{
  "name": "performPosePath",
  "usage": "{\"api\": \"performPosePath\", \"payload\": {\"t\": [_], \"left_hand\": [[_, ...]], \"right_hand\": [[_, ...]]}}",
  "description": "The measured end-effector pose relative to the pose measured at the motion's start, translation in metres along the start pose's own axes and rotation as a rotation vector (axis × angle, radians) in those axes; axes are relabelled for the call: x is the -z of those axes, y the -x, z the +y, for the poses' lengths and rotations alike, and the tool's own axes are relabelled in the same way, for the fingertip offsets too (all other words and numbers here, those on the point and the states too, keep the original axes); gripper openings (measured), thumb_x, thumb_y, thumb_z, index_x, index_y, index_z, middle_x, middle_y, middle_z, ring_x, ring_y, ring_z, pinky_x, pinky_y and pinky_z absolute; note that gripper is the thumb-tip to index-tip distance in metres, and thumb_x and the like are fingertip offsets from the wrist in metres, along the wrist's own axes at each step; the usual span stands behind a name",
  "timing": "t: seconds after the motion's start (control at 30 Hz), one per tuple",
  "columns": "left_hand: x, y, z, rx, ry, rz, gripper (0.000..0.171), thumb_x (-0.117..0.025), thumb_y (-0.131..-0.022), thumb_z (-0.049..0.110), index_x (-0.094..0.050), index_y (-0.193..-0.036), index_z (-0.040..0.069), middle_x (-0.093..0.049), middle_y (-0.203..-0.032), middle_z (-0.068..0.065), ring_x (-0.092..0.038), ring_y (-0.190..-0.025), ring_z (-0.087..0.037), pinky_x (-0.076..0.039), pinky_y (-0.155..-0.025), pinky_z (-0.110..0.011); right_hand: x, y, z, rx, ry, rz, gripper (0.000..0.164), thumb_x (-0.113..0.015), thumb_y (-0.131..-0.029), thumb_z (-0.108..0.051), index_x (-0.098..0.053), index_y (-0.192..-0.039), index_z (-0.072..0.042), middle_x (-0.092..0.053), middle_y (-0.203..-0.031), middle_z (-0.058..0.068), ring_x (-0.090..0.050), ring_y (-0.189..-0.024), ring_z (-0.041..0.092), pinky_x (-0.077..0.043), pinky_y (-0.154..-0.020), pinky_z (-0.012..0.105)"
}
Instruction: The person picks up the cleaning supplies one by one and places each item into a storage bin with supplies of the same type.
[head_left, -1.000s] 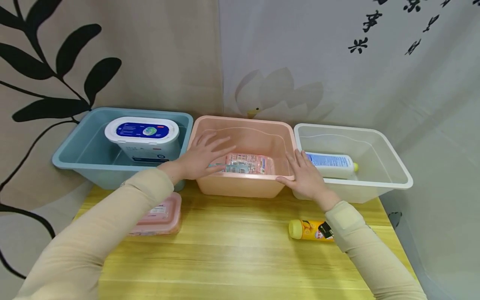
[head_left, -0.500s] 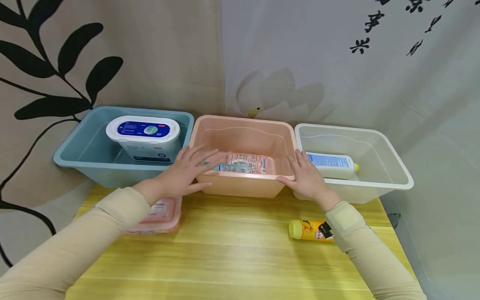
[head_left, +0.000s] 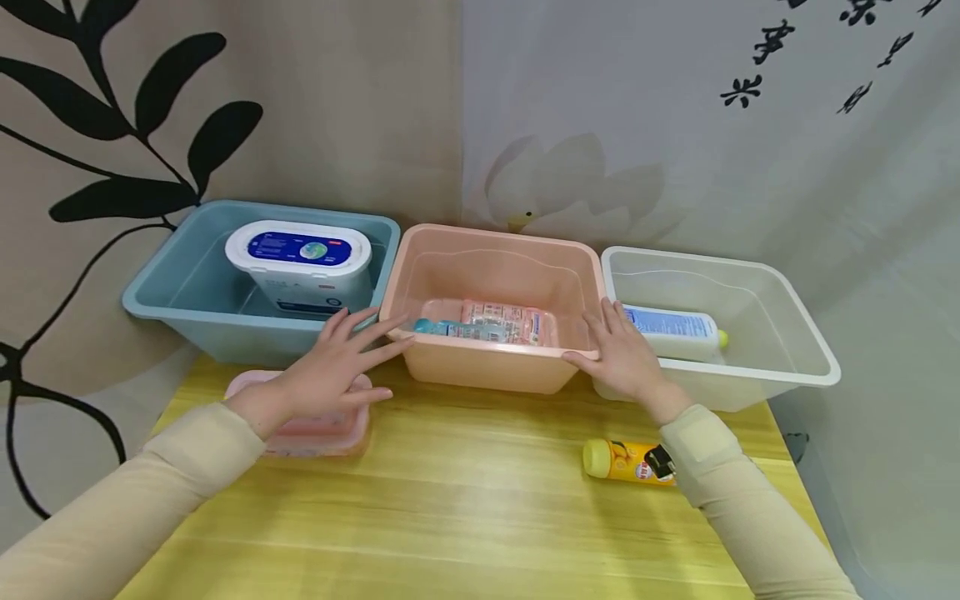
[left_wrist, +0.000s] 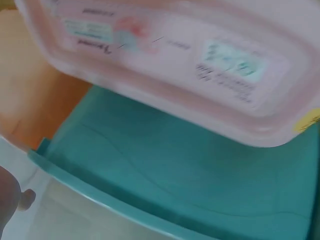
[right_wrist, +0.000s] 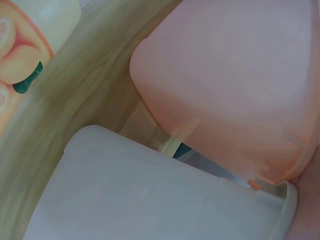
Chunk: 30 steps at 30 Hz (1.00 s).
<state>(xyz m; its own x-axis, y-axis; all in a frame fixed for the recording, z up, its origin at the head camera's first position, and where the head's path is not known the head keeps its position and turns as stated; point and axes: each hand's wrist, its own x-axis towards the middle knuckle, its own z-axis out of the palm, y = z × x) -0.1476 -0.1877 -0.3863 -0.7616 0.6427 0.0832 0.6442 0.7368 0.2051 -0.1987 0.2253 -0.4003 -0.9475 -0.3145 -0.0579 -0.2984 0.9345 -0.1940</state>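
Note:
My left hand [head_left: 322,375], fingers spread, hovers over a flat box with a pink lid [head_left: 341,437] on the table. That lid [left_wrist: 165,65] with printed labels fills the upper left wrist view. Its fingertips overlap the near corners of a blue bin [head_left: 210,329] and a pink bin [head_left: 480,371]. My right hand [head_left: 626,354] rests with outstretched fingers where the pink bin meets a white bin [head_left: 757,375]. In the pink bin lie a clear bottle with a blue cap [head_left: 465,330] and a pink printed pack [head_left: 517,321].
A white lidded tub [head_left: 300,267] stands in the blue bin. A white bottle with a blue label [head_left: 675,333] lies in the white bin. On the wooden table [head_left: 465,508], an orange bottle with a yellow cap [head_left: 622,461] lies partly behind the right sleeve. A curtain hangs behind.
My left hand has drawn back from over the pink bin, leftward and nearer, to above the pink-lidded box. My right hand keeps its place at the rims; the head view has shifted slightly.

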Motion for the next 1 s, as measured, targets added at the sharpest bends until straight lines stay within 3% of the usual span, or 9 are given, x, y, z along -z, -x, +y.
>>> {"api": "performPosePath", "payload": {"t": [0.17, 0.4, 0.77, 1.0], "left_hand": [[-0.004, 0.015, -0.005, 0.026, -0.001, 0.009, 0.071, -0.061, -0.086, 0.047, -0.030, -0.147, 0.030, -0.017, -0.157, -0.004, -0.010, -0.141, -0.040, -0.007, -0.109, -0.066], [-0.009, 0.032, -0.012, 0.015, 0.009, 0.043, 0.070, -0.062, -0.085, 0.045, -0.033, -0.146, 0.028, -0.024, -0.155, -0.006, -0.016, -0.139, -0.040, -0.011, -0.108, -0.065], [-0.025, 0.060, -0.027, 0.042, 0.015, 0.057, 0.069, -0.066, -0.082, 0.045, -0.036, -0.144, 0.034, -0.030, -0.152, -0.007, -0.021, -0.137, -0.042, -0.015, -0.106, -0.065], [-0.032, 0.074, -0.035, 0.114, 0.013, 0.045, 0.073, -0.066, -0.079, 0.053, -0.038, -0.143, 0.032, -0.031, -0.151, -0.008, -0.022, -0.135, -0.042, -0.018, -0.104, -0.066]], "right_hand": [[-0.001, -0.001, 0.001, -0.003, 0.004, -0.002, 0.085, -0.044, -0.088, -0.064, -0.028, -0.147, -0.005, -0.005, -0.155, 0.025, -0.005, -0.143, 0.044, -0.016, -0.114, 0.057], [-0.001, -0.001, 0.002, -0.013, 0.001, -0.010, 0.085, -0.044, -0.087, -0.065, -0.027, -0.147, -0.006, -0.005, -0.155, 0.025, -0.004, -0.143, 0.043, -0.016, -0.113, 0.057], [-0.003, -0.001, 0.002, 0.004, 0.004, 0.005, 0.084, -0.045, -0.088, -0.063, -0.028, -0.146, -0.005, -0.006, -0.154, 0.027, -0.005, -0.143, 0.044, -0.011, -0.116, 0.055], [-0.003, -0.001, 0.002, -0.001, 0.004, 0.003, 0.084, -0.045, -0.088, -0.063, -0.027, -0.147, -0.005, -0.006, -0.155, 0.026, -0.004, -0.143, 0.044, -0.011, -0.116, 0.055]]}}
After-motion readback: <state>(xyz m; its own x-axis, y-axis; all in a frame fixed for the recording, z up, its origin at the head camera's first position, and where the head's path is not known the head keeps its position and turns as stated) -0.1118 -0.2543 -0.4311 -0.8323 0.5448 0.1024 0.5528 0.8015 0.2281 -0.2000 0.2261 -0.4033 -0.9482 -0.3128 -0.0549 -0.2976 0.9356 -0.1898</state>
